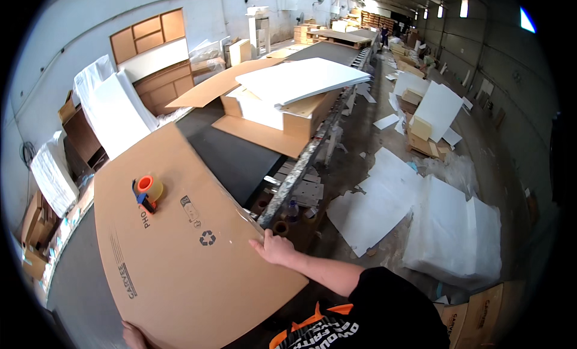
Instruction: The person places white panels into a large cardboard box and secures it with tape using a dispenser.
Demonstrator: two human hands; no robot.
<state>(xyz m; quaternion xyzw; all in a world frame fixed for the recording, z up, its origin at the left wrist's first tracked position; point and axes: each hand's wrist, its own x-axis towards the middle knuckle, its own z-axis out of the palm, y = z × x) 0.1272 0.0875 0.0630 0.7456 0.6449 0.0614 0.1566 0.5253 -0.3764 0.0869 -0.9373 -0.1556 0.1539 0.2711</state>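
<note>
a large flat carton [180, 253] is seen filling the lower left of the frame, laid on the bench [234, 160]. its right edge is gripped by the right hand [273, 248] at lower centre, fingers curled over the cardboard. only a part of the left hand [133, 336] is shown at the bottom edge, pressed against the carton's near edge; how far it is open cannot be told. a tape gun [146, 191] with an orange hub is rested on the carton toward its upper left. further up the bench, at upper centre, a second box [282, 109] is stacked with white panels [300, 78]. white sheets [384, 205] are scattered over the floor [354, 139] at the right, beside a bagged white bundle [454, 235].
</note>
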